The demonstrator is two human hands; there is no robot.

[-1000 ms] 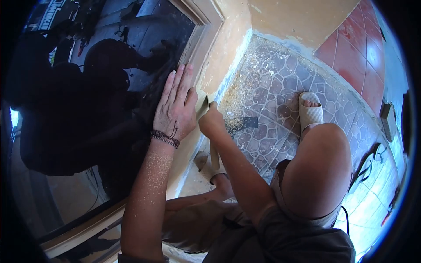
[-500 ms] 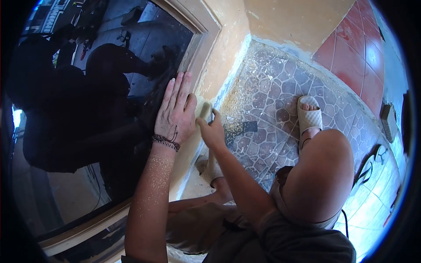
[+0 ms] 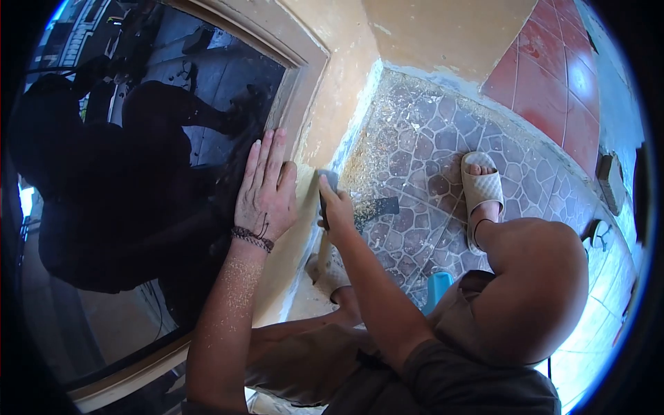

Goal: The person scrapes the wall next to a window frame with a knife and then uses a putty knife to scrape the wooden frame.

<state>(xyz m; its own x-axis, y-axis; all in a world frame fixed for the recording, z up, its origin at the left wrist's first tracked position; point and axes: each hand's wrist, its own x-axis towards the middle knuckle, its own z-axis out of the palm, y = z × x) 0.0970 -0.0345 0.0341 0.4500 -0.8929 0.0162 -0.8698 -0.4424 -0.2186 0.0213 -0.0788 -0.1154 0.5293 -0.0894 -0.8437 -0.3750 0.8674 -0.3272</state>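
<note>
My left hand (image 3: 266, 200) lies flat against the brown wooden frame (image 3: 304, 76) beside the dark glass, fingers stretched out and together. Pale sawdust speckles that forearm. To its right, low by the wall's foot, my right hand (image 3: 336, 213) is wrapped round a grey block-shaped tool (image 3: 329, 181). Its exact kind cannot be made out. A pale stick (image 3: 324, 250) shows below this hand; whether it joins the block is hidden. The glass (image 3: 124, 207) mirrors my dark outline.
Sawdust covers the stone-patterned floor (image 3: 429, 138) along the wall (image 3: 346, 76). A dark flat piece (image 3: 384, 206) lies there, partly dusted. A teal object (image 3: 437, 289) shows beside my leg. A grey brick-like block (image 3: 611, 183) and a dark flip-flop (image 3: 600, 235) are at right.
My right hand has turned, and the block in it now shows its grey side, tilted away from the wall. The view has shifted slightly. The teal object has come into sight.
</note>
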